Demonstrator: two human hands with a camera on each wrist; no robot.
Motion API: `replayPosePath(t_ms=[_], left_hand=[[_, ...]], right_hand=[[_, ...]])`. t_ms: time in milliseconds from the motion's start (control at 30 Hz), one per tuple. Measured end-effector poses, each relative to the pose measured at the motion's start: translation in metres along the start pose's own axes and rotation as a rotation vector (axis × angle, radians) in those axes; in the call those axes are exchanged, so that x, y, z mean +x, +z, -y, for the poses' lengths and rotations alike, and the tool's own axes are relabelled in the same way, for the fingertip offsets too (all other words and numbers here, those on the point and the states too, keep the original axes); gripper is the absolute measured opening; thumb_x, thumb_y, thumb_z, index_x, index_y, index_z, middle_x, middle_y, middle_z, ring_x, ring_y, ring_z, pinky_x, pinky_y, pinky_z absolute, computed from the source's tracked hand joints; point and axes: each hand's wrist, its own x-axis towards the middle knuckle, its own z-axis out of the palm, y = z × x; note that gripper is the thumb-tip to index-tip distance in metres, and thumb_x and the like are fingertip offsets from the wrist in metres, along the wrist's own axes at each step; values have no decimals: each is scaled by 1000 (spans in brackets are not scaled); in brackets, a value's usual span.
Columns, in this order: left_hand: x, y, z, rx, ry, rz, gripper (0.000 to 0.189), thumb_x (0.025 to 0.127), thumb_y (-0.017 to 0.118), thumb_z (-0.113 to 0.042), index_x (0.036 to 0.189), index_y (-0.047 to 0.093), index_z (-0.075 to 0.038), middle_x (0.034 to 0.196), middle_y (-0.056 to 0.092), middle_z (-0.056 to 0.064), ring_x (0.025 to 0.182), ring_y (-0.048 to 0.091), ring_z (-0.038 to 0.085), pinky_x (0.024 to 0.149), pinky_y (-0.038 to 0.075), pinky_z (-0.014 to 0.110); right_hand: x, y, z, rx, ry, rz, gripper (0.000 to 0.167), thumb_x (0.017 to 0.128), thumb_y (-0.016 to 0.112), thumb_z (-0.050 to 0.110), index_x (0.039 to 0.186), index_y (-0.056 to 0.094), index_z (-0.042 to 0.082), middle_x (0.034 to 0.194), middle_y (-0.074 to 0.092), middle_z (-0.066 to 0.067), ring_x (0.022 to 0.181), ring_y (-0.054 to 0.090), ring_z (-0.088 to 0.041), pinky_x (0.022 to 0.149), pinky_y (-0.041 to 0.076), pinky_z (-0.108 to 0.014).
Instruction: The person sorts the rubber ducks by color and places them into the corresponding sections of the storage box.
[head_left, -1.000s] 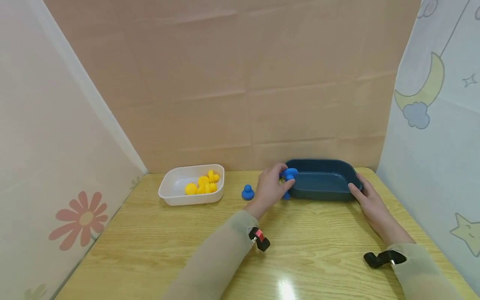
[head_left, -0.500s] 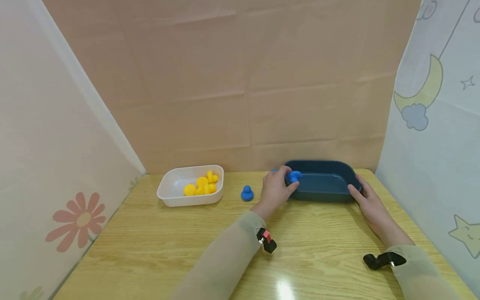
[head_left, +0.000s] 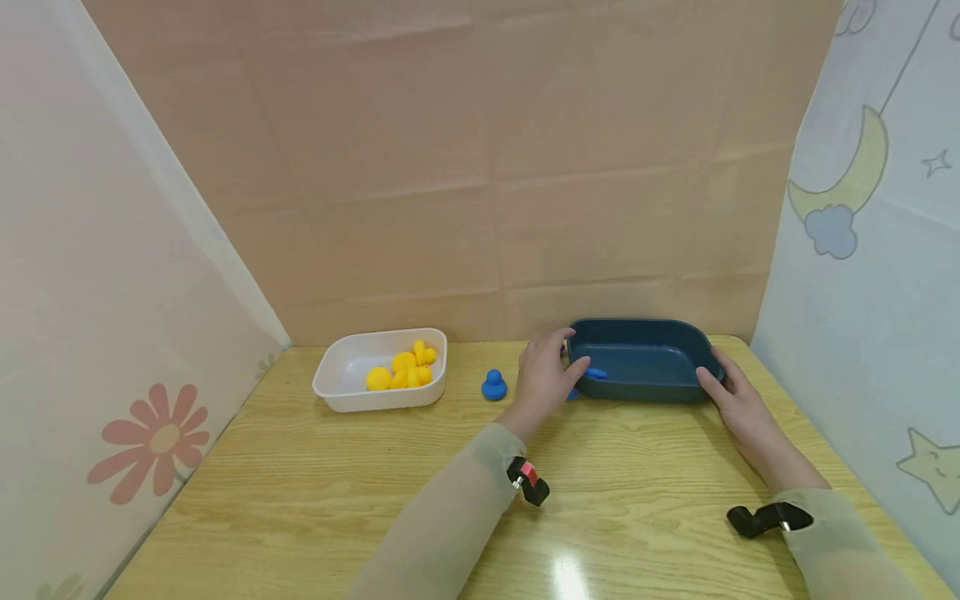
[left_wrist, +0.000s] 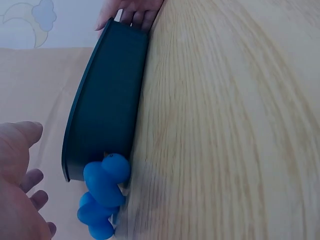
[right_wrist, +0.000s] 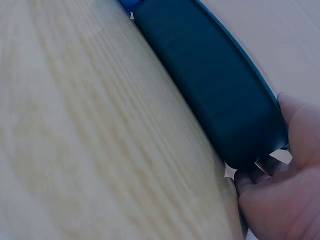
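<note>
The dark green tray (head_left: 648, 392) sits on the wooden table (head_left: 637, 475), and a blue toy (head_left: 597, 373) lies inside it, toward its left end, only partly visible past the thumb. The left hand (head_left: 542, 375) is at that same end of the tray, its fingers spread and its thumb apart from them — nothing is held in it. The right hand (head_left: 742, 408) grips the tray's opposite end, thumb at the rim and fingers curled beneath the outer wall. Just outside the tray's left end, largely hidden from the head camera, two blue ducks (left_wrist: 105, 182) stand close together on the table; whether they touch the tray, I cannot tell. A separate blue figure (head_left: 494, 386) stands upright farther left of the tray, beyond the left hand. Well to the left of the tray is a white bin (head_left: 382, 403), with several yellow toys (head_left: 408, 371) bunched toward the side nearer the tray. A tan backdrop (head_left: 480, 167) rises behind the tray — creased in places — and a pale panel (head_left: 862, 333) with a moon print stands to its right.
</note>
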Motion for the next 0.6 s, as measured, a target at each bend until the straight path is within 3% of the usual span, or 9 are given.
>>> replayPosePath(t_ms=[100,267,467,600], left_hand=[[-1,-3,8,-37,4,-16,54,107,77,-38,155,62,-21,153,66,-2,145,56,27,123,41,51],[-5,-10,21,-111,25,-66,51,105,80,-33,152,65,-18,149,69,1,141,58,30,120,44,51],[-15,-21,35,-121,73,-124,50,103,82,-27,150,66,-18,150,68,3,142,58,31,119,45,52],[-22,-26,46,-94,80,-139,51,101,85,-24,148,67,-16,150,69,3,142,58,32,120,45,51]], right_hand=[[-2,-1,3,-3,6,0,89,116,49,52,178,-9,25,180,-21,-13,165,-20,-36,123,6,-13],[-3,-3,3,5,11,9,89,116,48,53,177,-11,27,180,-22,-12,165,-21,-34,130,2,-22],[-4,-3,4,7,3,16,88,117,47,52,177,-12,25,180,-24,-12,164,-23,-32,130,0,-23],[-4,-4,3,4,0,17,87,117,47,50,177,-11,26,180,-24,-12,164,-23,-34,133,-3,-31]])
